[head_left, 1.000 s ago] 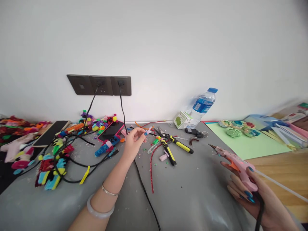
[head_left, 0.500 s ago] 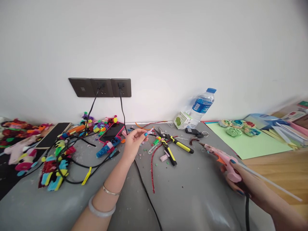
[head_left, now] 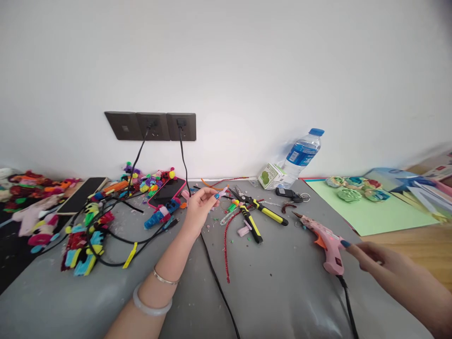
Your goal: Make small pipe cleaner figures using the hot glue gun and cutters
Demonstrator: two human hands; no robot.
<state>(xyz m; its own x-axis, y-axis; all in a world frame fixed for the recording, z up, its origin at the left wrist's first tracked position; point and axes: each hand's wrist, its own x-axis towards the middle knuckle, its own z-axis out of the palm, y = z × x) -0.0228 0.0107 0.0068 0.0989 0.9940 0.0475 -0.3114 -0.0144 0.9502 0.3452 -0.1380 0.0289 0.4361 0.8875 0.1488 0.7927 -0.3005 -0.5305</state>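
My left hand (head_left: 198,213) pinches a small pale pink piece (head_left: 223,191) between thumb and fingertips, above the middle of the table. A pink hot glue gun (head_left: 331,245) with an orange trigger lies on its side at the right. Just behind it is my right hand (head_left: 386,268), no longer wrapped round the handle. Its thumb tip is at the back of the gun; whether it still touches I cannot tell. Long-nose pliers (head_left: 254,203) with yellow and black handles lie open near my left hand, beside a red tinsel stem (head_left: 226,249) and a folded pink piece (head_left: 244,230).
Behind stand a water bottle (head_left: 302,157) and a small box (head_left: 269,176), with a car key (head_left: 286,194) in front. Fabric flowers (head_left: 349,194) rest on green paper (head_left: 374,219). Fuzzy figures (head_left: 83,245) and black cables (head_left: 221,287) occupy the left and middle.
My right hand has let go of the glue gun, which now rests on the table, and has drawn back to the right. My left hand still holds the pink piece.
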